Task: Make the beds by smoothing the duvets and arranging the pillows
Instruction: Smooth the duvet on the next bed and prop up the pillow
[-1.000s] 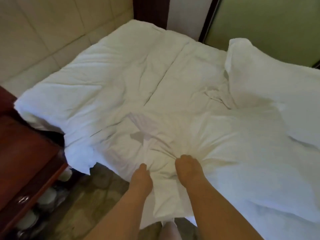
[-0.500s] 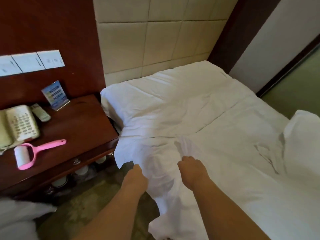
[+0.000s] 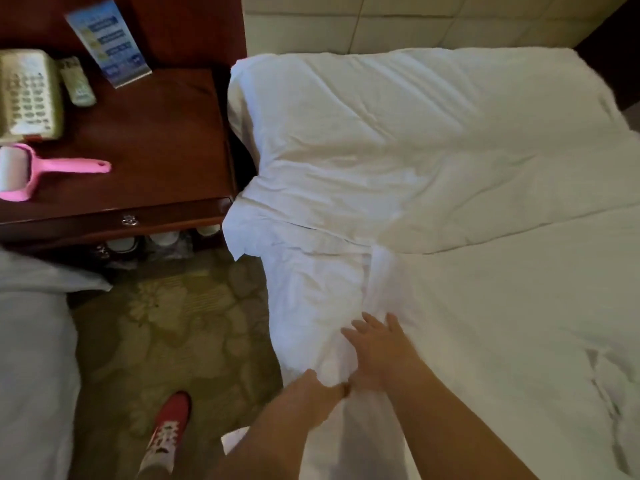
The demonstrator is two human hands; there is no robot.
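A white duvet covers the bed on the right, wrinkled, with a fold running across its middle and its near edge hanging over the bedside. My left hand pinches that hanging edge at the side of the bed. My right hand lies flat on the duvet just above it, fingers spread. No pillow is clearly visible on this bed.
A dark wooden nightstand stands left of the bed, holding a telephone, a remote, a blue card and a pink lint roller. A second bed's white bedding is at left. My red shoe stands on patterned carpet.
The view has swung left and down toward the nightstand. My right hand has let go of the bunched duvet and now lies flat; my left hand has slid down the hanging edge.
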